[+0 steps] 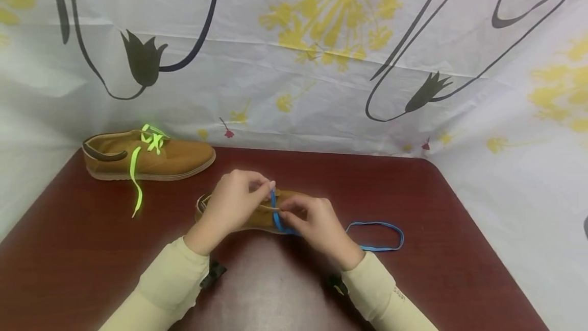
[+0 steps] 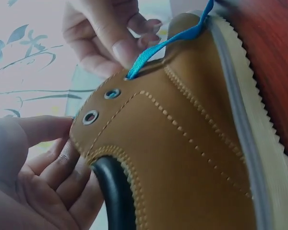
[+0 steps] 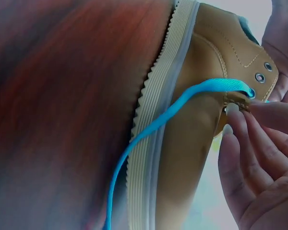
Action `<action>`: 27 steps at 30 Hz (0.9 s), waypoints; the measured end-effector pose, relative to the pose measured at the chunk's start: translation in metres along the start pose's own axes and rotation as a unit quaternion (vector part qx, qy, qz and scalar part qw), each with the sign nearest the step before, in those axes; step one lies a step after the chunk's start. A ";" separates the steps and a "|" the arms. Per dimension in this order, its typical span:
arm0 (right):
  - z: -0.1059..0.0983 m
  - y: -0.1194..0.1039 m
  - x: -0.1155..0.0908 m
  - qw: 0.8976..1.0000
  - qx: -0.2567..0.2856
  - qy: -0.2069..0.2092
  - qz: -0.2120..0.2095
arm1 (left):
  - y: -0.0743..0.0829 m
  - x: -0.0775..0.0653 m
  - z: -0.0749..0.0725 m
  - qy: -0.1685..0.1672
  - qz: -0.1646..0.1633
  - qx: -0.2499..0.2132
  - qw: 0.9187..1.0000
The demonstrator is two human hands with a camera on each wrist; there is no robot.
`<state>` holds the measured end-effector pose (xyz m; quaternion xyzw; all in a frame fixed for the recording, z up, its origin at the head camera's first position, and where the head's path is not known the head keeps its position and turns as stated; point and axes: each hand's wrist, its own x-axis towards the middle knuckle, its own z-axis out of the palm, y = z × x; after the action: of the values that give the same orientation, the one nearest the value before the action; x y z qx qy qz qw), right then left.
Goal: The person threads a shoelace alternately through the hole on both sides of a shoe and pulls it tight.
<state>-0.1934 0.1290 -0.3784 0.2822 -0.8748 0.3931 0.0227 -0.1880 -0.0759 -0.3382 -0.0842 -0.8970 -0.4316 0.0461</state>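
Note:
A tan shoe point(image 1: 257, 221) lies in front of me, its toe to the right. A blue shoelace point(image 2: 156, 50) passes through the eyelet nearest the toe; two more metal eyelets show beside it. My left hand point(image 1: 234, 203) pinches the lace's upper end above the shoe, its fingers behind the eyelet flap point(image 2: 98, 108) in the left wrist view. With thumb and fingertips, my right hand point(image 1: 317, 218) pinches the flap's edge right at the laced eyelet point(image 3: 252, 93). The lace's long part runs down over the sole point(image 3: 151, 143) and loops on the table.
Another tan shoe point(image 1: 184, 160) with neon yellow-green laces point(image 1: 153, 139) stands at the back left, one lace end hanging onto the dark red table point(image 1: 436, 269). A pale patterned cloth point(image 1: 257, 80) hangs behind. Dark wrist devices point(image 1: 213, 274) show below the sleeves.

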 end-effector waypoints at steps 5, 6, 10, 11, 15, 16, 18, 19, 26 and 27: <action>-0.004 0.000 -0.003 1.000 -0.015 -0.013 -0.008 | 0.000 0.003 -0.004 0.004 -0.008 -0.047 0.999; -0.004 0.000 -0.003 1.000 -0.016 -0.015 -0.010 | 0.000 0.003 -0.006 0.002 -0.012 -0.056 0.998; -0.004 -0.002 -0.002 0.999 -0.027 -0.014 -0.027 | 0.003 0.007 -0.014 -0.002 -0.010 -0.113 0.994; -0.004 -0.002 -0.002 0.999 -0.030 -0.012 -0.030 | 0.005 0.009 -0.017 -0.002 -0.009 -0.125 0.992; -0.003 -0.001 -0.004 0.999 -0.037 -0.007 -0.031 | 0.016 0.018 -0.028 0.003 0.005 -0.150 0.989; -0.002 -0.001 -0.004 0.999 -0.038 -0.006 -0.031 | 0.019 0.021 -0.032 0.004 0.008 -0.149 0.989; -0.001 0.000 -0.004 0.998 -0.044 -0.002 -0.034 | 0.025 0.024 -0.038 0.006 0.017 -0.138 0.990; 0.000 -0.001 -0.004 0.998 -0.047 -0.001 -0.036 | 0.028 0.026 -0.042 0.009 0.024 -0.136 0.990; 0.002 -0.004 0.000 0.997 -0.049 0.006 -0.056 | 0.047 0.034 -0.066 0.027 0.052 -0.111 0.992; 0.002 -0.004 0.000 0.997 -0.051 0.005 -0.057 | 0.051 0.035 -0.070 0.031 0.056 -0.109 0.992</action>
<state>-0.1906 0.1251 -0.3773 0.3284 -0.8758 0.3479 0.0641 -0.2122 -0.0955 -0.2496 -0.1249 -0.8365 -0.5261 0.0884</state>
